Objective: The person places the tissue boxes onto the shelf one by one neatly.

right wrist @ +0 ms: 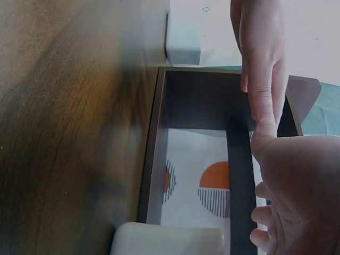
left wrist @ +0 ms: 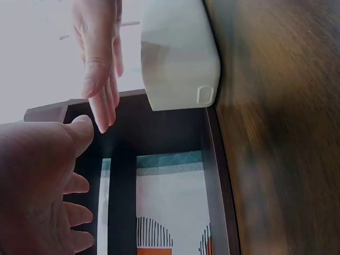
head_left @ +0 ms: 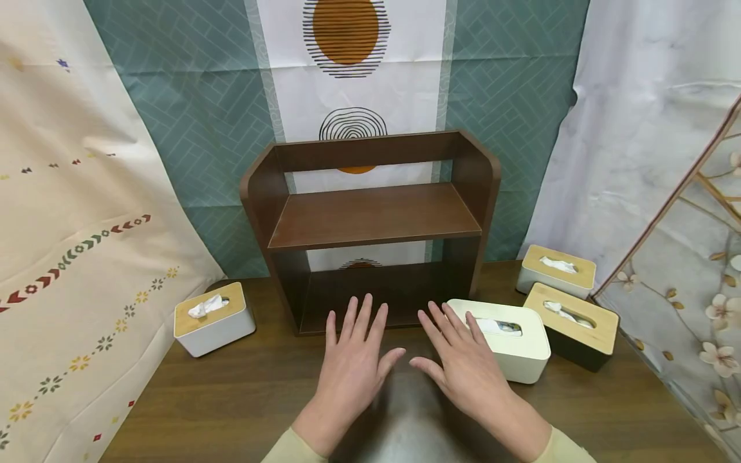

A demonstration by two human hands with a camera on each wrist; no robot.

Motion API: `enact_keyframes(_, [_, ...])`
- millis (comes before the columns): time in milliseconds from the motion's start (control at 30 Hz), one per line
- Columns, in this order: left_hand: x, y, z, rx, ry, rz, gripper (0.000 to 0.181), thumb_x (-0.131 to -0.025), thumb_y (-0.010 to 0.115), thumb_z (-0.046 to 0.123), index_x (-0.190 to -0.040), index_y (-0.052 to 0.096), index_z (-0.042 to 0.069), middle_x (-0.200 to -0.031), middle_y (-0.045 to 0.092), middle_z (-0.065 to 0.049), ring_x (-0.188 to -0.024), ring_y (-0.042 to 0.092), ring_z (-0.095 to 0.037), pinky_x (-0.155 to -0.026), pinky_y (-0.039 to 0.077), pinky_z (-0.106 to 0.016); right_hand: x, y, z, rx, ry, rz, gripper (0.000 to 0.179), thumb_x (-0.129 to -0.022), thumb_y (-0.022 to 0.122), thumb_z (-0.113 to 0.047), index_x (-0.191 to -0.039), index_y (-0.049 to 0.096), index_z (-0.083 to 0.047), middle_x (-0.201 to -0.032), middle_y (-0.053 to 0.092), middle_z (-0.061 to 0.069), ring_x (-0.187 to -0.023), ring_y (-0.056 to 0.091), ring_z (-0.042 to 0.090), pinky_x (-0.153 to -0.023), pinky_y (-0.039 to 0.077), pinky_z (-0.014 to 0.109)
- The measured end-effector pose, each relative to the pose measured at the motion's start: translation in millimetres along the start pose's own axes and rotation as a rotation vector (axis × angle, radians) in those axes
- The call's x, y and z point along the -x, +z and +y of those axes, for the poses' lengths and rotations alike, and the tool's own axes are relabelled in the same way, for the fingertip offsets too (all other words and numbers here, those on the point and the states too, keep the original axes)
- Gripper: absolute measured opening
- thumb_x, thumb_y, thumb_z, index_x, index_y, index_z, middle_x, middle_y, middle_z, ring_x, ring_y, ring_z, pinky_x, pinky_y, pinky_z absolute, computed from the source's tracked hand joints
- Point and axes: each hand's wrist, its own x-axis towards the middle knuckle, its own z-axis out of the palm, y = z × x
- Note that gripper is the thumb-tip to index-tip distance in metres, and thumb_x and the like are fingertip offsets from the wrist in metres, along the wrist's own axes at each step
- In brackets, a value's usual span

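Hovering apart, fingers straight, the left hand [head_left: 354,368] and right hand [head_left: 466,368] hold nothing, and the cream tissue box [head_left: 521,357] just beside the right one could bump the black box [head_left: 574,329] next to it if that hand swings out too fast.

The head view looks forward and down over the tabletop [head_left: 243,399]. Both wrist views look from low and close, turned sideways, toward the shelf [head_left: 376,215]; they share its interior and both hands [head_left: 354,366].
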Motion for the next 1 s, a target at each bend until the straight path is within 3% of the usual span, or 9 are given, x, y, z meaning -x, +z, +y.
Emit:
enact_keyframes(333, [-2.7, 2.8, 6.0, 0.026, 0.005, 0.028, 0.082, -0.109, 0.059, 0.065, -0.171, 0.043, 0.014, -0.178, 0.033, -0.017, -0.166, 0.025, -0.042, -0.126, 0.021, -0.075, 7.0, -6.2, 7.9, -0.002, 0.040, -0.001, 0.083, -0.107, 0.064, -0.062, -0.171, 0.043, -0.013, -0.178, 0.034, 0.012, -0.165, 0.030, 0.038, -0.131, 0.018, 0.064])
enact_keyframes(1000, [-10.2, 6.1, 23.0, 0.057, 0.005, 0.001, 0.081, -0.109, 0.056, 0.066, -0.172, 0.042, 0.016, -0.179, 0.031, -0.015, -0.166, 0.024, -0.041, -0.126, 0.020, -0.074, 25.8, -14.0, 24.7, 0.010, 0.077, 0.015, 0.083, -0.105, 0.069, -0.058, -0.170, 0.045, -0.012, -0.178, 0.036, 0.012, -0.163, 0.032, 0.039, -0.129, 0.021, 0.067])
